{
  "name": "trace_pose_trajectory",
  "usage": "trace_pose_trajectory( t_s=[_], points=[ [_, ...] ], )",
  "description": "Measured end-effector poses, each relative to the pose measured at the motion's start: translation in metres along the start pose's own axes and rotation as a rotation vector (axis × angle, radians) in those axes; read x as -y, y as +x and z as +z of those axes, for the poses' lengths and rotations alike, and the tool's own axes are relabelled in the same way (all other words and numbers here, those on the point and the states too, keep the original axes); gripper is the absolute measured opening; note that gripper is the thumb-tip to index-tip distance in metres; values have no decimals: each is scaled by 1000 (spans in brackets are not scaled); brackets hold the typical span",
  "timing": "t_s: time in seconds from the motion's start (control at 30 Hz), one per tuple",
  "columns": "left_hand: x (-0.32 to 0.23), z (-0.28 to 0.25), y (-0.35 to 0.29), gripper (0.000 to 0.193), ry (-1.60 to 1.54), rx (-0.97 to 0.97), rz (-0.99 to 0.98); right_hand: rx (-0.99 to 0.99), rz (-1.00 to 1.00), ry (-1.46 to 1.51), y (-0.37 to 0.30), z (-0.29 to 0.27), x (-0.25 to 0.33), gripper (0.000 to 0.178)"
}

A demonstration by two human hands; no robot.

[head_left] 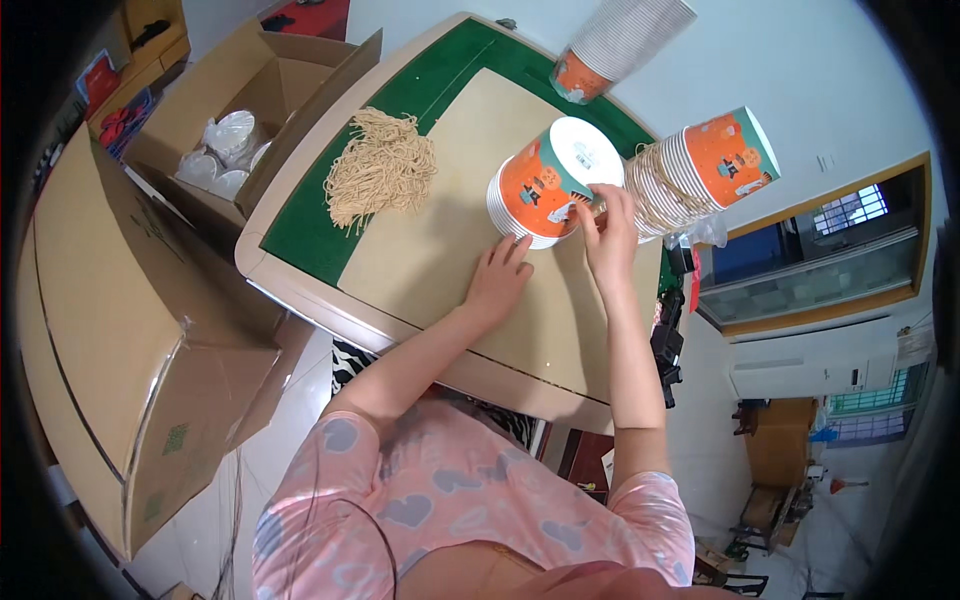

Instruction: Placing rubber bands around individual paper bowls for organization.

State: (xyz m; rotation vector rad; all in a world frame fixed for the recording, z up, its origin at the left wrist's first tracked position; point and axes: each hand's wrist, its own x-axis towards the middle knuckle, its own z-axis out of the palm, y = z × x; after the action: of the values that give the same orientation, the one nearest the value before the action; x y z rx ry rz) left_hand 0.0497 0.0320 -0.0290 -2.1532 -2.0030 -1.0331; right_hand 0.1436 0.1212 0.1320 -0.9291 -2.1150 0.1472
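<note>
In front of me a short stack of orange and green printed paper tubs (540,192) stands upside down, white bottom up, white rims at the base. My left hand (497,283) lies low beside it, fingers spread, with the tips at the lowest rims. My right hand (610,235) is closed at the right side of the top tub, thumb against its printed wall and fingers over its bottom edge. Close to its right is a taller leaning stack of tubs (712,165) with beige strings (655,180) draped over its rims. A tangled heap of beige strings (380,168) lies to the left.
Another tall tub stack (625,40) stands at the table's far edge by the wall. The table (300,235) has a green top partly covered by a tan sheet (400,255). Left are open cardboard boxes (150,370), one holding plastic-wrapped white items (232,140). Black gear (668,340) sits at the right edge.
</note>
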Motion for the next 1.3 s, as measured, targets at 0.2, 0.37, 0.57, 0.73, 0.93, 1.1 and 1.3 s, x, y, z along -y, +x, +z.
trace_pose_trajectory(
  t_s=[0.2,0.37,0.57,0.73,0.93,1.1,1.3],
  points=[
    [-8,-8,3,18,136,41,-7,148,-58,25,20,1,-8,14],
    [-15,-31,14,24,277,233,-7,125,27,104,26,-4,-10,11],
    [-13,-41,15,28,372,202,-10,71,32,136,35,-5,-14,12],
    [-3,-37,17,25,372,178,-21,31,55,216,53,-13,-25,12],
    [4,-36,10,23,351,180,-65,-108,121,496,76,-95,11,10],
    [-2,-79,-8,32,-751,-155,-514,-129,280,1094,7,-147,18,7],
    [-1,-139,-36,45,-1336,-30,-676,-236,1173,1230,-96,-55,45,31]
  ],
)
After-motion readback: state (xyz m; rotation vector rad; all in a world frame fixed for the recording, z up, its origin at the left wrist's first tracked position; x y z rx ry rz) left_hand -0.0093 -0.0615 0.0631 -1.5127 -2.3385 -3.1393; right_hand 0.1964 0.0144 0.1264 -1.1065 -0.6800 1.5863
